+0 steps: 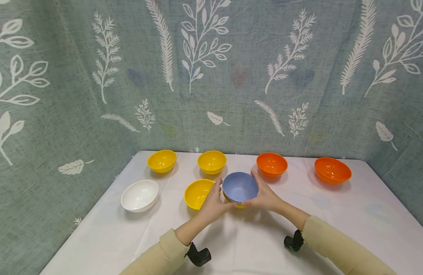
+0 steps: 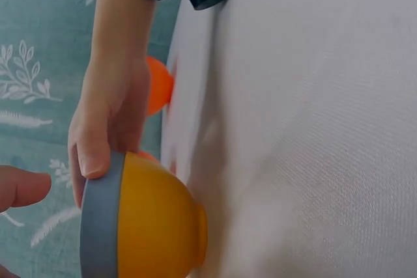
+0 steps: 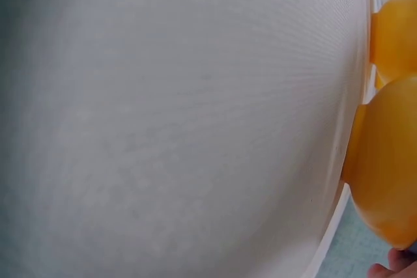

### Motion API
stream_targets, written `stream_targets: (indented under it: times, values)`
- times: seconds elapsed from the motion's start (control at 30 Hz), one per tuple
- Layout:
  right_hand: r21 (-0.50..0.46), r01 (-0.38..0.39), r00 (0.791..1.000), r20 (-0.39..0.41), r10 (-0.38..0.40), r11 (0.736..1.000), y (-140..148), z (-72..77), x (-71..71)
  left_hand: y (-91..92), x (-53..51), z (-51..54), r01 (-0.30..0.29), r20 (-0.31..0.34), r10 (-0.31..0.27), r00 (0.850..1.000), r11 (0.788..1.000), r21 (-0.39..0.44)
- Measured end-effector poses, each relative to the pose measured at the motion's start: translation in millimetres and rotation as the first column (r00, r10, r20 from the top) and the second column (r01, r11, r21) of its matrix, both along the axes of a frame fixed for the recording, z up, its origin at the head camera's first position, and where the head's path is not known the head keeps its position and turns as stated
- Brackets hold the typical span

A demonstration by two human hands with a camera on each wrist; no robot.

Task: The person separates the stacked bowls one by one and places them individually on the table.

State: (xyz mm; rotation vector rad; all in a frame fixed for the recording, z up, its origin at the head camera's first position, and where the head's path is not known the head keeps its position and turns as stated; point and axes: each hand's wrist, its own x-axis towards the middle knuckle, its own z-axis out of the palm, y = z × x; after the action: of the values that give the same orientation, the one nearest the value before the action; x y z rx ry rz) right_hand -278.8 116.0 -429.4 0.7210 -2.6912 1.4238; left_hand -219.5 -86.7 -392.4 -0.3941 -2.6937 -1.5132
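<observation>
A blue bowl [image 1: 239, 186] sits nested in a yellow bowl [image 2: 159, 219], its rim standing above the yellow one. On the right side, my right hand [image 1: 267, 196] grips the blue bowl with thumb and fingers spread along its rim. My left hand [image 1: 213, 206] is at the left side, fingers and thumb extended; in the left wrist view its thumb [image 2: 25, 187] is apart from the bowls. Behind the left hand another yellow bowl [image 1: 196, 193] is partly hidden. Fingertips of the right hand [image 3: 394, 265] barely enter the right wrist view.
Two yellow bowls [image 1: 162, 161] [image 1: 212, 162] and two orange bowls [image 1: 271, 165] [image 1: 332, 170] stand along the back of the white-covered table [image 1: 259, 244]. A white bowl [image 1: 140, 196] is at the left. Patterned cloth [image 1: 232, 110] hangs behind and at both sides.
</observation>
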Motion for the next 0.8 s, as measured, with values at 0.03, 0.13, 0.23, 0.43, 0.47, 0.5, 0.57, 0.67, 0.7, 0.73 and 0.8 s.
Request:
stream_targets:
  times: [0.03, 0.13, 0.23, 0.43, 0.47, 0.5, 0.57, 0.67, 0.7, 0.73, 0.8]
  values:
    - [0.001, 0.005, 1.0, 0.0, -0.005, 1.0, -0.4, 0.1, 0.3, -0.2, -0.7, -1.0, -0.003, 0.001, 0.003, 1.0, 1.0, 0.0]
    - [0.014, 0.021, 1.0, 0.003, -0.021, 1.0, -0.7, 0.4, 0.9, 0.1, -2.9, -3.6, 0.0, 0.03, -0.001, 1.0, 1.0, 0.012]
    - [-0.017, 0.025, 1.0, -0.008, -0.026, 1.0, 0.3, 1.5, 1.2, 1.4, -5.0, -5.6, 0.005, 0.05, -0.006, 0.999, 1.0, 0.022]
    - [-0.157, 0.023, 0.993, -0.108, -0.04, 0.987, 4.0, 3.9, -2.1, 1.0, -8.2, -9.9, -0.073, 0.029, 0.072, 0.997, 0.997, 0.025]
    - [-0.142, 0.01, 0.992, -0.12, -0.027, 0.99, 3.9, 4.3, -3.0, 0.7, -8.6, -10.4, -0.09, 0.033, 0.089, 0.995, 0.996, 0.023]
    - [-0.12, -0.003, 0.993, -0.115, -0.011, 0.993, 3.4, 4.9, -3.4, 0.5, -9.1, -10.7, -0.1, 0.036, 0.1, 0.994, 0.995, 0.024]
    - [-0.099, -0.023, 0.997, -0.075, 0.016, 0.995, 2.0, 6.1, -4.2, 0.4, -10.0, -11.1, -0.099, 0.045, 0.098, 0.994, 0.995, 0.024]
    - [-0.069, -0.036, 0.999, -0.033, 0.034, 0.997, 0.8, 7.3, -5.7, 1.5, -10.9, -10.3, -0.084, 0.046, 0.083, 0.996, 0.996, 0.018]
    - [-0.07, -0.035, 0.999, -0.01, 0.034, 0.997, 0.7, 7.7, -6.0, 2.3, -11.2, -9.9, -0.074, 0.039, 0.073, 0.997, 0.997, 0.021]
    - [-0.067, -0.038, 0.999, 0.008, 0.039, 0.997, 0.7, 8.1, -6.3, 3.0, -11.5, -9.5, -0.064, 0.029, 0.064, 0.998, 0.998, 0.025]
    - [-0.068, -0.037, 0.998, 0.052, 0.04, 0.997, 1.5, 7.7, -7.8, 5.0, -12.0, -8.9, -0.052, 0.008, 0.052, 0.999, 0.998, 0.034]
